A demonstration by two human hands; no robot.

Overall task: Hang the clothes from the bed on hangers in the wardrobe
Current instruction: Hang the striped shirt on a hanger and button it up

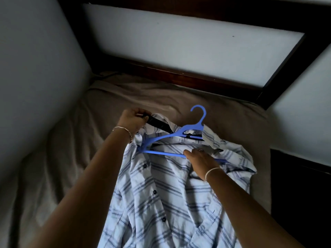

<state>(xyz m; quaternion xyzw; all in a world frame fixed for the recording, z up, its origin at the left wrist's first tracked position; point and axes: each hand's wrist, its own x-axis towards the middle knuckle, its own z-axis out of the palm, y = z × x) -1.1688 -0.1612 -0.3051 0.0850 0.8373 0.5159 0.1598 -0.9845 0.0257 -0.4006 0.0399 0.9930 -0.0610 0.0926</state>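
The shirt [161, 203] is made of thin woven cloth, matt and creased, and is fitted with small dark buttons [155, 192] of a smooth finish. The hanger [161, 153] is moulded in blue plastic with a smooth, faintly satin surface. The sheet [71, 158] is of matt, wrinkled cloth. The bed frame [179, 72] is built of dark wood with a slight sheen. The wall [35, 51] is finished smooth and matt. A thin, metal-looking bracelet [123, 129] is worn on the left wrist.
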